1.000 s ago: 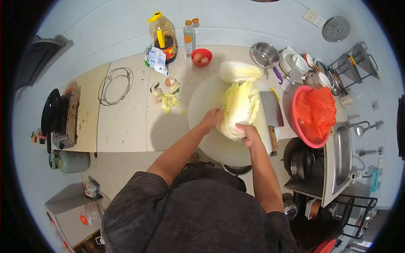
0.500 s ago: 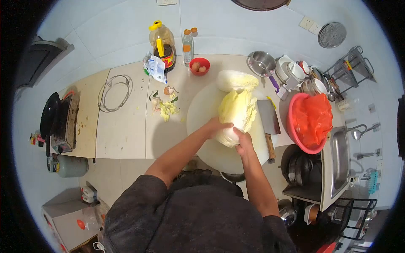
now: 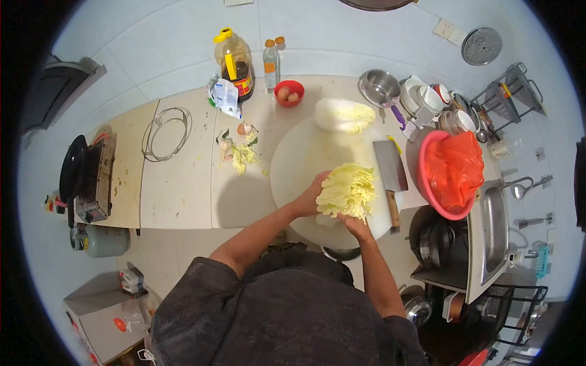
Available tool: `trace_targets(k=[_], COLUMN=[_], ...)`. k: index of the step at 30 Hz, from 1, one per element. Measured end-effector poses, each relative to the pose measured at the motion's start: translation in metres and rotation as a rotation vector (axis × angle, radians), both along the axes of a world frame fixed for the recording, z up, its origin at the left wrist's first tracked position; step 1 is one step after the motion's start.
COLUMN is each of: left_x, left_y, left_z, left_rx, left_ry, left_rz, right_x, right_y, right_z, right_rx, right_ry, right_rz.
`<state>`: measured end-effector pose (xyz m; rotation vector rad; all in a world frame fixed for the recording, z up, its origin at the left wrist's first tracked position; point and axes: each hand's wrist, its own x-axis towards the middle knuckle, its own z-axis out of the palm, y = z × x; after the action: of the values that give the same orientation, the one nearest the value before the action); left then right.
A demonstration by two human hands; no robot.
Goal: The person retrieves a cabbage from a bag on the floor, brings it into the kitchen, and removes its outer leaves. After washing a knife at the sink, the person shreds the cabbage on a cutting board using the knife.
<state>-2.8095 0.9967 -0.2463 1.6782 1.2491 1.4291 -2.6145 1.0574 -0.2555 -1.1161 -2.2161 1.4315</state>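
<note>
Watching remotely, I see the left hand [image 3: 313, 194] and right hand [image 3: 355, 227] both closed in a grip around a ruffled yellow-green napa cabbage [image 3: 347, 190], tilted above the round white chopping board [image 3: 290, 161]. I judge it early: no sliced pieces show, a second pale oblong cabbage [image 3: 342, 116] lies at the far edge, and the wooden-handled steel cleaver [image 3: 389, 165] lies unheld

A ruffled yellow cabbage piece [image 3: 348, 190] is being held over a round white board [image 3: 296, 155]; a rectangular steel cleaver [image 3: 390, 166] is lying at the board's right edge, left of a round pink plastic basin [image 3: 437, 204].
</note>
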Motion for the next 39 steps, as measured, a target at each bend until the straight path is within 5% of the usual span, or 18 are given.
trace_targets(k=[3,6,10,15,19,26,30,33,39], left_x=[-0.005,-0.008,-0.016,-0.031,-0.04,-0.05,-0.058,-0.068,-0.078], left_y=[0.003,0.011,0.033,0.089,0.108,0.131,0.106,0.089,0.078], left_z=[0.002,-0.006,0.036,0.05,0.053,0.007,-0.009,-0.021,0.018], left_rx=[-0.07,-0.052,0.071,0.375,0.452,0.369,-0.011,0.194,0.061], left_ry=[0.13,0.024,0.144,0.496,0.581,0.777,0.762,0.703,0.908], left_rz=[-0.05,-0.015,-0.069,-0.005,-0.004,0.03,-0.201,-0.246,-0.364], right_x=[0.003,-0.009,0.022,-0.016,-0.019,-0.02,-0.018,-0.014,-0.008], right_y=[0.007,0.005,0.037,0.076,0.098,0.113,0.077,0.051,0.038], right_z=[-0.025,0.017,-0.062,0.045,0.054,0.019,0.004,-0.013,-0.006], right_rx=[0.051,0.021,0.326,0.817,1.056,1.094,0.96,0.875,0.844], right_ry=[-0.017,0.082,0.183,0.305,0.251,0.157,0.222,0.165,0.095], right_rz=[-0.003,-0.071,-0.106,-0.191,-0.194,-0.217,-0.2,-0.201,-0.149])
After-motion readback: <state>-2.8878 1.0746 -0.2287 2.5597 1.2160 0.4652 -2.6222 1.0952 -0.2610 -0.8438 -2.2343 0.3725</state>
